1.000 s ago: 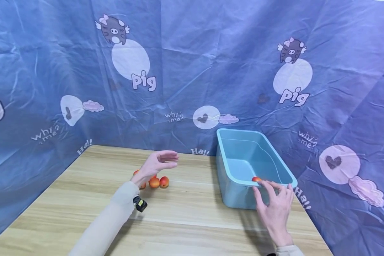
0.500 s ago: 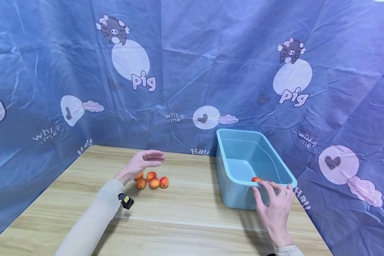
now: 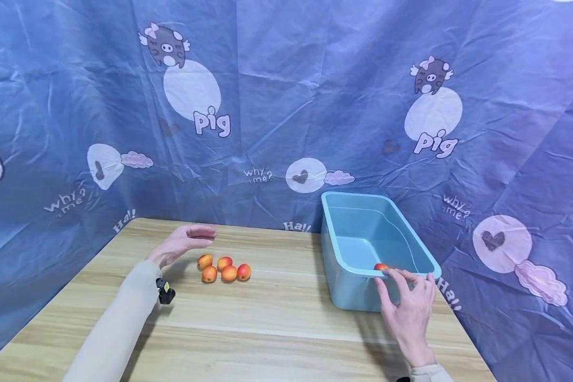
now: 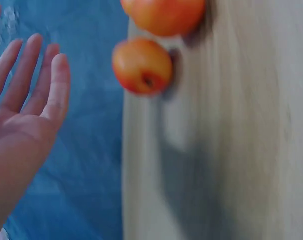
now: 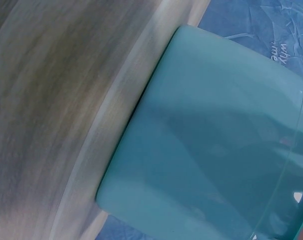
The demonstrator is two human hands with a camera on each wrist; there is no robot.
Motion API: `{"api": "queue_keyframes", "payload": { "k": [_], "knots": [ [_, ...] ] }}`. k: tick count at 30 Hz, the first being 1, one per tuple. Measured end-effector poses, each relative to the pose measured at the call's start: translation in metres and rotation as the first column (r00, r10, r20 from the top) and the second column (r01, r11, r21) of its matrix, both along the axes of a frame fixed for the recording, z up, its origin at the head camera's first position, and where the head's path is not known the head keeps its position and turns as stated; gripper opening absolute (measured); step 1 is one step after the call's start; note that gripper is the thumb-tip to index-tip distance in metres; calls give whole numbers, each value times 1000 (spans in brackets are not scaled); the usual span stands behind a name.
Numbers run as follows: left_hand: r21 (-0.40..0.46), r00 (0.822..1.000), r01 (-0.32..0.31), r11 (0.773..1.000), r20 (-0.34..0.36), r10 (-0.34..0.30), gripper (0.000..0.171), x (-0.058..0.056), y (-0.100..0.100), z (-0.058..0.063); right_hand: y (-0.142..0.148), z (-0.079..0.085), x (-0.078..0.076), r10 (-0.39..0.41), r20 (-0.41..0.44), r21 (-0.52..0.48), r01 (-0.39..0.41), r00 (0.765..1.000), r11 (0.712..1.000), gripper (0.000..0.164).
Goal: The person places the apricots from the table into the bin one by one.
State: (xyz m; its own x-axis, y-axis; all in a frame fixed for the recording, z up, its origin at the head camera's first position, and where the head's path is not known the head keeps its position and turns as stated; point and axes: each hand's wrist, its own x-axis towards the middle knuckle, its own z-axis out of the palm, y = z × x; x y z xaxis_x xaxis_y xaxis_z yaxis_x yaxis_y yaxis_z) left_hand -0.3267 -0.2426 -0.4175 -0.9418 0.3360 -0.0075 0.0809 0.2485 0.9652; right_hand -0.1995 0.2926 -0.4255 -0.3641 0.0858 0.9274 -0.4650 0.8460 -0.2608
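Left hand [image 3: 183, 243] relaxed, holding nothing, beside five orange-red fruits [image 3: 228, 274] toward the far-left corner of the desk [image 3: 277, 313]. Right hand [image 3: 409, 313] grips the near rim of the blue bin [image 3: 350, 289] by the desk's right edge, a sixth fruit [image 3: 380, 267] showing just inside. Best, I judge: brace rim, cup fruits from above lest they roll.

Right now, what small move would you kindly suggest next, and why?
Perhaps lower the bare left hand toward the nearest of five round red-orange fruits: it hovers open and empty beside them, while one similar fruit shows inside the light-blue plastic bin.
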Motion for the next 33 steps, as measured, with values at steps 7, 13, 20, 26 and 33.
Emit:
{"api": "queue_keyframes", "payload": {
  "k": [7, 13, 20, 26, 33],
  "knots": [
    [-48, 990, 85, 995, 114, -79, 60, -2, -20, -14, 1, -2, -1, -8, -7, -2, 8, 1000, 1000, 52],
    [-71, 973, 158, 985, 181, -144, 58, 0, -27, -25, 0, -1, 0, -7, -5, 11, 7, 1000, 1000, 49],
    [-58, 962, 217, 975, 181, -203, 60, -3, -25, -34, 0, 1, 1, -4, -2, 21, 4, 1000, 1000, 49],
    [-82, 945, 310, 947, 136, -297, 64, -7, -23, -39, 0, 1, 2, -9, 1, 28, 9, 1000, 1000, 50],
    [-54, 938, 332, 942, 125, -324, 64, -8, -24, -44, -1, 1, 2, -6, 0, 32, 6, 1000, 999, 49]
  ]
}}
